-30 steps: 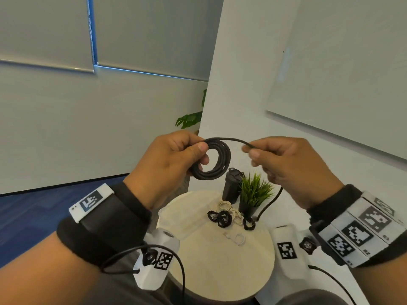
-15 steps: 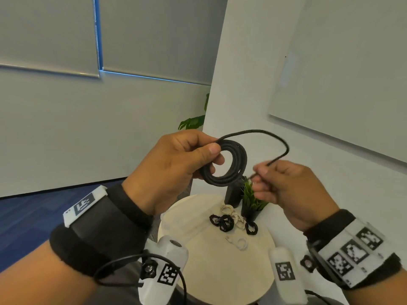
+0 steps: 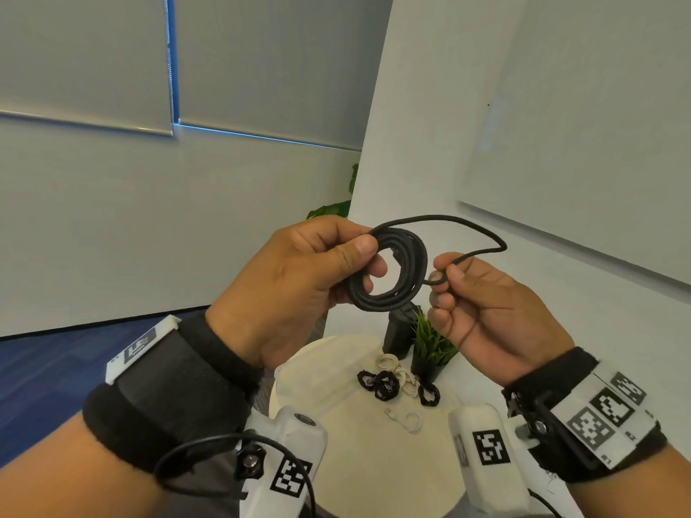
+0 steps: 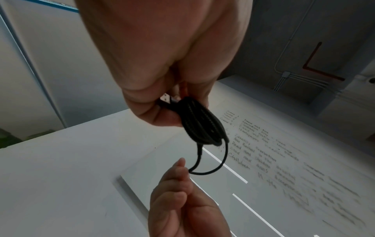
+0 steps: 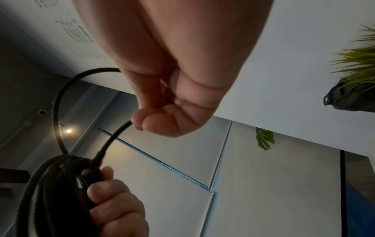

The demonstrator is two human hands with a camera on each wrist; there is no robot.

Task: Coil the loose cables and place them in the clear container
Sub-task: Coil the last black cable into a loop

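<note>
While the head view looks down, the left hand [image 3: 299, 282] pinches a black cable [image 3: 389, 271] coil between thumb and fingers, held above a round table [image 3: 359, 465]. The right hand [image 3: 482, 315] pinches the loose tail, which arcs out from the coil. Small cable bundles [image 3: 385, 385] lie on the table; no clear container is discernible.

Left wrist view: palm hides most fingers; coil [image 4: 201, 125] edge-on, whiteboard writing blurred.

Right wrist view: fingertips [image 5: 150, 123] clamp the tail; coil [image 5: 56, 184] dim, cut off at the lower left.
</note>
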